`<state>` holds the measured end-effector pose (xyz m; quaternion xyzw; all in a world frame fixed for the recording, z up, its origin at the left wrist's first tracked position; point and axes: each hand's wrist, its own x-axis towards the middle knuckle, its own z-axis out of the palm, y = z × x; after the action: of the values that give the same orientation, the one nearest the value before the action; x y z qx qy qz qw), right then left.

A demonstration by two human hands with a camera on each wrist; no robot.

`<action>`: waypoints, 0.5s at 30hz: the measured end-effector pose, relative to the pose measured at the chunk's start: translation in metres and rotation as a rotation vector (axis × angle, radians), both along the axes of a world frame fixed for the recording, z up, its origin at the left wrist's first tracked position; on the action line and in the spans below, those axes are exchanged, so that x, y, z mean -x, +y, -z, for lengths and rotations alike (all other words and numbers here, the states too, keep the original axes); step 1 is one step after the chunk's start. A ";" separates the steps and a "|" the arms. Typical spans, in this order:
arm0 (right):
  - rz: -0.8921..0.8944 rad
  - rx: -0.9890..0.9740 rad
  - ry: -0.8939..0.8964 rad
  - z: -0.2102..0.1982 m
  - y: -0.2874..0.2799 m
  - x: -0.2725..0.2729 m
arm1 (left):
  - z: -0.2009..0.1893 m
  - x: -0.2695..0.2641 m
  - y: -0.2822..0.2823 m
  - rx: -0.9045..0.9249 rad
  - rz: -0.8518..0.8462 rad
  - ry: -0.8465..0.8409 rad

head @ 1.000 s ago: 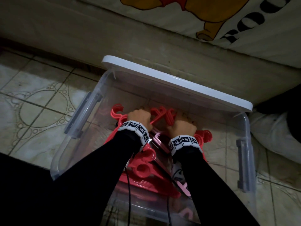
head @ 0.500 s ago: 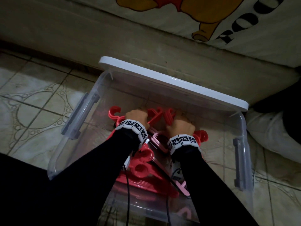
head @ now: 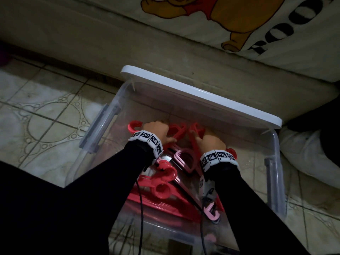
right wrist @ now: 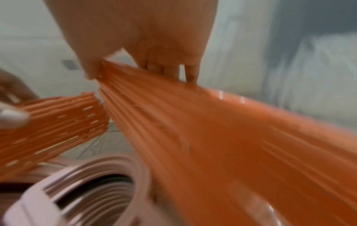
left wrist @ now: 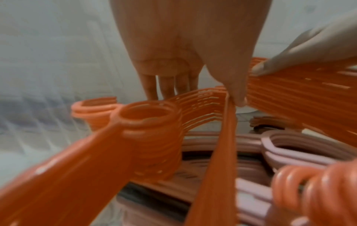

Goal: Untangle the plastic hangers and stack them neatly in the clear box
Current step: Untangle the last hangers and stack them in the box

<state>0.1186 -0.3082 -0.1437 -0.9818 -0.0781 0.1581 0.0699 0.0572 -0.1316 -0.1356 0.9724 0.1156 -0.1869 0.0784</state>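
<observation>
The fingers (left wrist: 236, 93) of the left hand (head: 158, 130) pinch a bundle of red hangers (left wrist: 201, 99); the right hand (head: 211, 142) curls its fingers (right wrist: 191, 73) round another red bundle (right wrist: 193, 122), both deep in the clear box (head: 274, 173). Pink hangers (head: 184, 159) lie between the wrists. The box stands on a patterned tile floor (head: 46, 111), its white lid (head: 184, 91) propped at the far edge against a bed base draped with a cartoon-bear sheet (head: 239, 24). Since half a second ago the hands have barely shifted.

Clear box (head: 274, 183) open from above. White lid (head: 193, 100) overhangs far wall. Red hangers (head: 161, 199) and pink hangers (head: 184, 159) crowd the floor inside.
</observation>
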 end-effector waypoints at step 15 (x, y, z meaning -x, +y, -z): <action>-0.882 0.137 0.211 -0.057 0.003 0.051 | -0.041 0.022 -0.002 0.048 0.165 0.007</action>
<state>0.0671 -0.3052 -0.0870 -0.8358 -0.4703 0.2766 -0.0616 0.0350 -0.1341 -0.0945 0.9759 0.0308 -0.1987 0.0853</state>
